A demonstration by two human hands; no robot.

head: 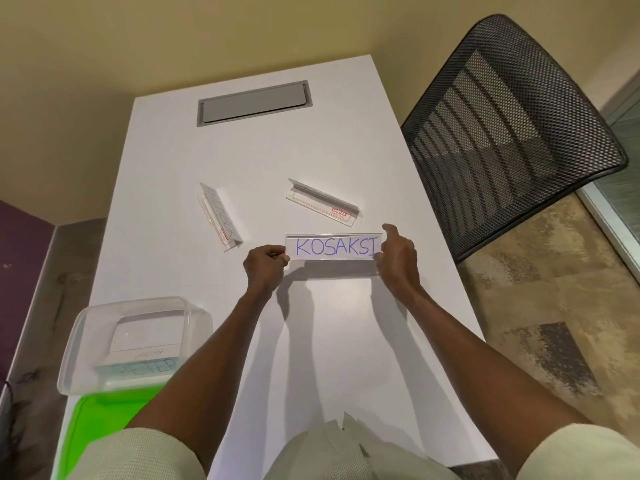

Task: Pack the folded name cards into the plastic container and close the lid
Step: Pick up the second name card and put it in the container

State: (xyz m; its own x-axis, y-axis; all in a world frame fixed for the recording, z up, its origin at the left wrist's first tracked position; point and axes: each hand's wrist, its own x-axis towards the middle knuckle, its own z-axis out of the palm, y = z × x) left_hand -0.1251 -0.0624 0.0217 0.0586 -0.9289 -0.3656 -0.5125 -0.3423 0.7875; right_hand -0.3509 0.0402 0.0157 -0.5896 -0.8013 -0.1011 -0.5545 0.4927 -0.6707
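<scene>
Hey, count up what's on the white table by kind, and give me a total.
Clear plastic name card holders outside the container: 3, the KOSAKSI card in both hands, one on the left, one behind
Clear plastic container, cards inside: 1
Green lid: 1
Total: 5

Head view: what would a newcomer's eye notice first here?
First, the KOSAKSI name card, held at its ends by the left hand and right hand at the middle of the white table. Next, the clear plastic container at the near left, with the bright green lid beside it.
</scene>
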